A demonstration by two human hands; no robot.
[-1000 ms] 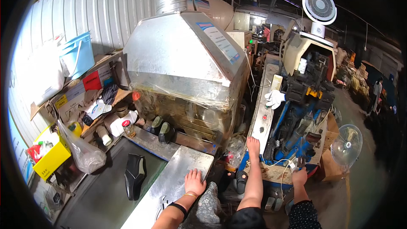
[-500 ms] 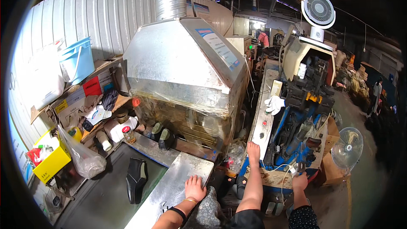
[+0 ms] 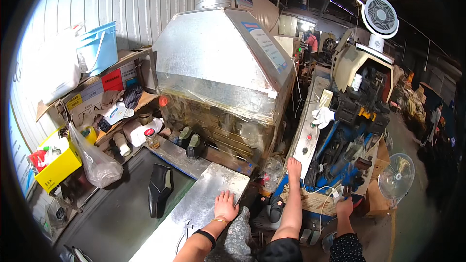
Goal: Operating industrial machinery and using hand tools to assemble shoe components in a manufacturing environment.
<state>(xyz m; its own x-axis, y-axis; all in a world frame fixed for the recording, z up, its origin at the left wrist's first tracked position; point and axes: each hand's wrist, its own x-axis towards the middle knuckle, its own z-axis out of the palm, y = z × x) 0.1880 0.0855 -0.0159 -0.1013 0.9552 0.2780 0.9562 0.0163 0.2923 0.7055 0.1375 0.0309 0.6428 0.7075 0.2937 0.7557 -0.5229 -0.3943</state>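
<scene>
My left hand (image 3: 226,206) lies flat, fingers spread, on a worn metal plate (image 3: 204,196). It holds nothing. My right hand (image 3: 344,207) is closed at the near end of a machine (image 3: 335,162) with blue and black parts; whatever is in its fingers is hidden. Left of the plate, a black shoe (image 3: 159,190) lies on its side on a dark belt (image 3: 116,208). Part of another black shoe (image 3: 76,254) shows at the lower left rim. My bare foot (image 3: 294,167) rests on the machine's pale side panel (image 3: 305,148).
A metal hood (image 3: 213,53) stands ahead, with two dark shoes (image 3: 190,144) on the ledge before it. A red-lidded jar (image 3: 151,138), a plastic bag (image 3: 104,170) and a yellow box (image 3: 58,162) are at left. A floor fan (image 3: 397,174) stands at right; a person (image 3: 311,42) is far off.
The view has swung slightly left, so most things sit farther right. Part of another shoe has come into view at the lower left. Both hands keep their places.
</scene>
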